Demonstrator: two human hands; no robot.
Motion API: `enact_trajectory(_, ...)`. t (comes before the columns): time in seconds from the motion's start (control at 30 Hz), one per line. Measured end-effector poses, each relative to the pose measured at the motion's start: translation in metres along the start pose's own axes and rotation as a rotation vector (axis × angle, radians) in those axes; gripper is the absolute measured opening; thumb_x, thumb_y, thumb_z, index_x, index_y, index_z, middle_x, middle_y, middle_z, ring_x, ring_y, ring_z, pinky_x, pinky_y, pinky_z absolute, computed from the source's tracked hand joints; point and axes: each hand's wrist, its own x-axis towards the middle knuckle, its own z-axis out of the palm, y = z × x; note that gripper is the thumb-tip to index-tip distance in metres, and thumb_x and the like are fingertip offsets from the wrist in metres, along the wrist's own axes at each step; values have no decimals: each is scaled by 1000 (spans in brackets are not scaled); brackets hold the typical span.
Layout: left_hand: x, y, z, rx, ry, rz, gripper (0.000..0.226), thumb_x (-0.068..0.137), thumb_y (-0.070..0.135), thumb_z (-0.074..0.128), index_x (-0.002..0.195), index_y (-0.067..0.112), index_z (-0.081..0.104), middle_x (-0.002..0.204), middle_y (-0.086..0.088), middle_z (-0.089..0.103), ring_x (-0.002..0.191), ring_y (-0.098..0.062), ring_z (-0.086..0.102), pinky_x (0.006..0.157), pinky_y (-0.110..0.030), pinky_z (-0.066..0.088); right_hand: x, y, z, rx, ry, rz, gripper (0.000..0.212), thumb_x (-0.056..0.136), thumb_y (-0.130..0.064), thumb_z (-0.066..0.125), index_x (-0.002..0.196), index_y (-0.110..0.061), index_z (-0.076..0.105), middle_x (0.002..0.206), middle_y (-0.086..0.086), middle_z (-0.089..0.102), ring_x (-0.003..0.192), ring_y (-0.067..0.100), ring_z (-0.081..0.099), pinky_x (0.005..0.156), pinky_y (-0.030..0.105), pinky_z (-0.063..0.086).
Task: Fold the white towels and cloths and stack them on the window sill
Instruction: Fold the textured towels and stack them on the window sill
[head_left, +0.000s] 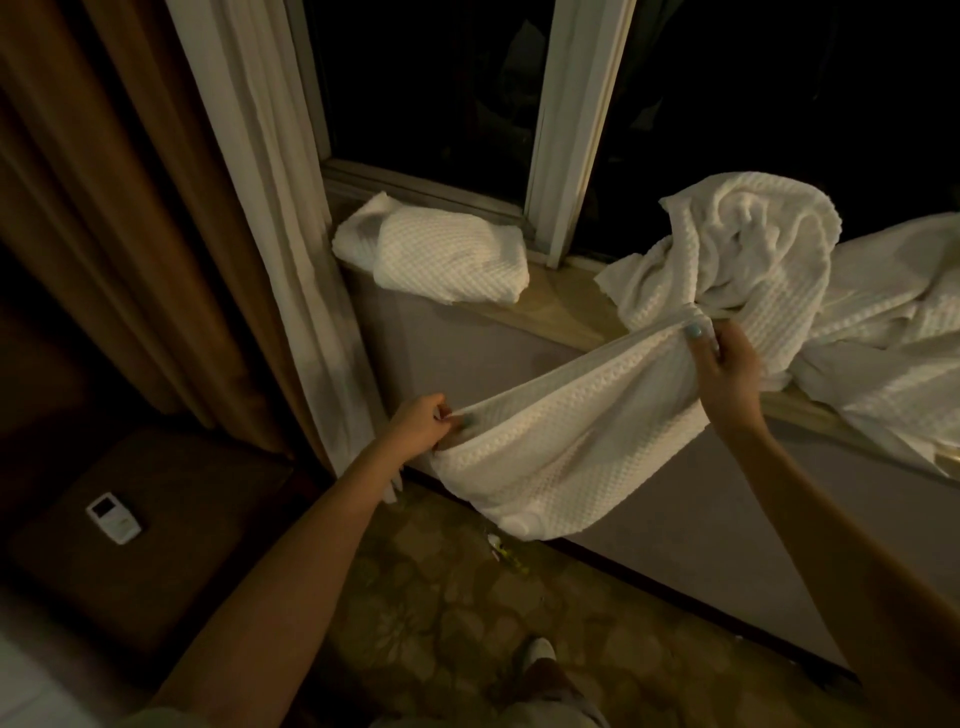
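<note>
A white waffle-weave towel (566, 441) hangs stretched between my two hands in front of the wall under the window sill (558, 306). My left hand (423, 423) pinches its lower left corner. My right hand (727, 364) pinches its upper right edge near the sill. The towel's middle sags toward the floor. A folded white towel (447, 254) lies on the left end of the sill. A crumpled heap of white towels and cloths (779, 270) covers the right part of the sill, just behind my right hand.
A brown curtain (104, 208) and a white sheer curtain (270, 182) hang at the left. A dark stool (171, 519) with a white remote (113, 517) on it stands at lower left. Dark window panes are behind the sill. Patterned carpet (441, 597) lies below.
</note>
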Motion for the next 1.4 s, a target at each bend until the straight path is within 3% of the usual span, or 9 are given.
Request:
enact_trajectory(0.13,-8,-6,-3,-298,-43,-28,25,85,13,71,80,11,47,75,-6,56,63,-16,58,58,-26,49,0,3,-4,15,14,11,32,98,-23,52,70,-25,38,67,-5,35,52,-4,37,50,8,32)
enact_trajectory(0.37,-28,4,-10,-456,-13,273,22,86,0,67,81,17,53,68,6,56,53,0,53,52,-18,42,-4,22,-18,60,54,92,22,99,-27,50,78,-23,47,70,-5,41,54,-3,42,49,8,36)
enact_trajectory(0.47,-37,15,-14,-398,-64,358,20,86,3,67,84,21,58,62,12,60,53,-1,56,52,-16,44,-3,29,-22,103,72,139,19,100,-30,48,83,-21,48,72,-5,42,57,0,42,54,17,39)
enact_trajectory(0.6,-45,24,-13,-205,-105,443,18,91,13,64,89,31,60,77,-7,65,67,-19,63,59,-23,50,1,21,-14,191,103,225,22,100,-29,48,78,-25,46,72,-8,41,56,-3,40,53,13,38)
enact_trajectory(0.77,-47,21,-10,93,-182,497,23,97,10,51,109,22,67,89,28,58,75,12,58,65,-4,40,10,16,-4,215,118,214,26,99,-30,50,76,-21,43,70,-8,39,55,-3,38,52,13,36)
enact_trajectory(0.97,-36,11,-9,154,-274,316,12,97,29,54,105,27,62,104,5,60,88,-12,59,74,-23,46,11,16,3,201,77,210,25,96,-36,52,83,-15,48,70,-6,39,64,6,36,58,25,33)
enact_trajectory(1.1,-42,22,2,575,-204,396,51,76,55,69,112,22,56,107,8,47,96,-14,53,82,-30,42,13,7,7,193,99,218,28,96,-33,53,71,-24,44,68,-9,38,62,4,35,57,23,32)
enact_trajectory(1.2,-38,22,11,850,-82,506,51,85,49,61,122,14,53,125,-4,45,109,-24,53,97,-37,36,16,3,7,194,97,218,26,96,-35,52,76,-20,46,68,-8,38,62,4,35,57,22,33)
enact_trajectory(1.4,-27,6,16,471,-17,542,24,87,28,67,95,5,67,113,-6,48,93,-25,53,78,-34,45,25,0,4,230,101,208,23,97,-36,50,83,-18,47,73,-7,40,67,6,39,60,20,36)
